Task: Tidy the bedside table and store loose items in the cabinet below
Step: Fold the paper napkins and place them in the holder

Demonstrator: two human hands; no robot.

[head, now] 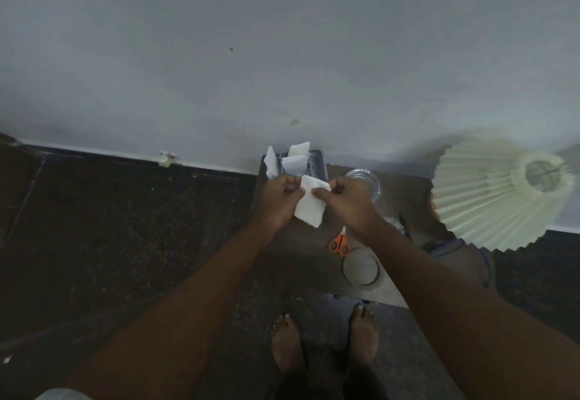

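A folded white paper napkin hangs between both hands above the brown bedside table. My left hand pinches its left edge and my right hand pinches its top right corner. Just behind the hands, at the table's back left corner, a dark holder stands with several white napkins sticking out. Orange-handled scissors lie on the table under my right wrist. The cabinet below the table is hidden.
A glass bowl sits behind my right hand. A round clear lid lies near the table's front edge. A pleated cream lampshade covers the table's right side. Dark stone floor lies to the left; my bare feet stand before the table.
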